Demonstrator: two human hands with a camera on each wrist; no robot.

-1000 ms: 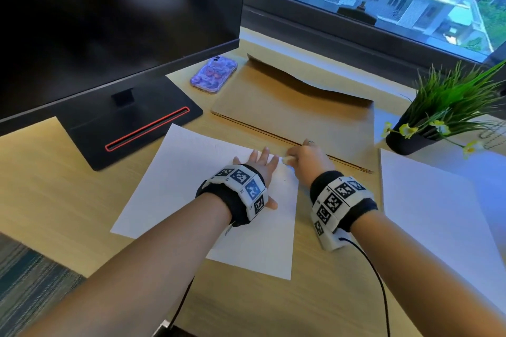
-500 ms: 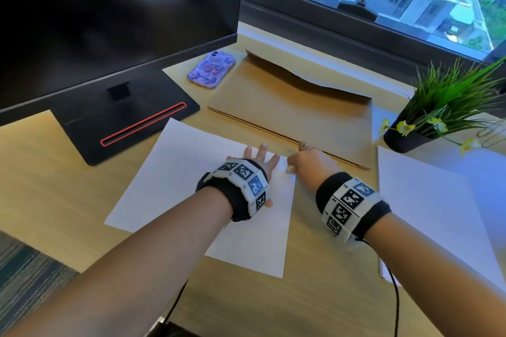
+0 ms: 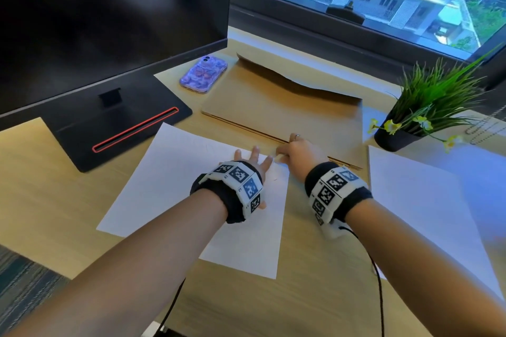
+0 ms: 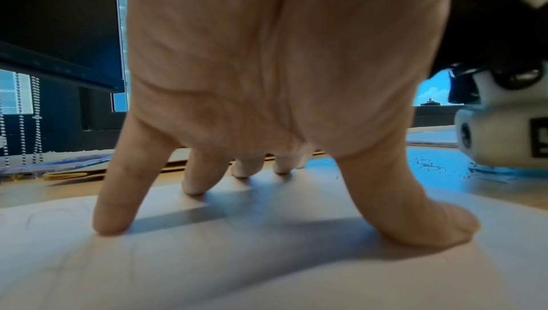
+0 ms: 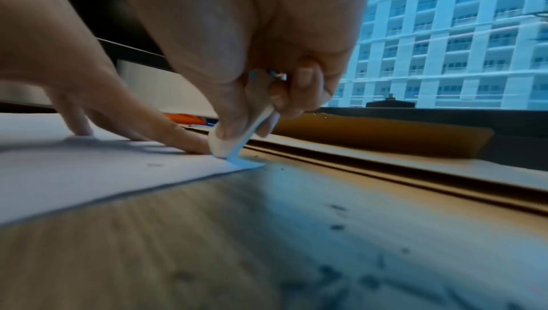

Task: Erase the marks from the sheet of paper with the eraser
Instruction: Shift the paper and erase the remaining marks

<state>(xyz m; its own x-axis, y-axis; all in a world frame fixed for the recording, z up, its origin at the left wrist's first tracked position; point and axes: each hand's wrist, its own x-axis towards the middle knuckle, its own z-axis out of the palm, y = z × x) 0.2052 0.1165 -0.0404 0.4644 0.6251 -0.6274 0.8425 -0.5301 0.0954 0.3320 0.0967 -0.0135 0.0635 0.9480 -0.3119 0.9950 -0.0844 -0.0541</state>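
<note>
We press our left hand [image 3: 256, 165] flat on the sheet of paper [image 3: 169, 180], fingers [image 4: 118, 198] spread and straight, holding nothing, just pinning the sheet to the tabletop [image 3: 49, 200]. Our right hand [image 3: 299, 156] pinches the eraser [image 5: 237, 141] between thumb and fingertips, and its tip touches the sheet right at the far right corner [image 5: 246, 165], close to the edge of the brown envelope [image 3: 287, 112].

That corner is where trouble could start. The eraser works at the very tip of the sheet, beyond where our left fingertips bear down, so a stroke pushed inward from the corner may catch the edge and fold or crease it. A hard rub could tear it. Strokes running outward, off the paper, look safer to us.

Pressure matters too. If our left hand eases off, the whole sheet may slide or rotate on the smooth wood, and the rubbing then smears instead of lifting the marks.

Faint pencil lines [image 4: 59, 216] show beside our left little finger, near the far edge of the sheet, so we judge the job is not finished. Our palm rests over part of the sheet and could smudge what lies under it.

Dark crumbs [image 5: 338, 226] lie on the tabletop just off the sheet; dragged back under the eraser, they might leave grey streaks.
</note>
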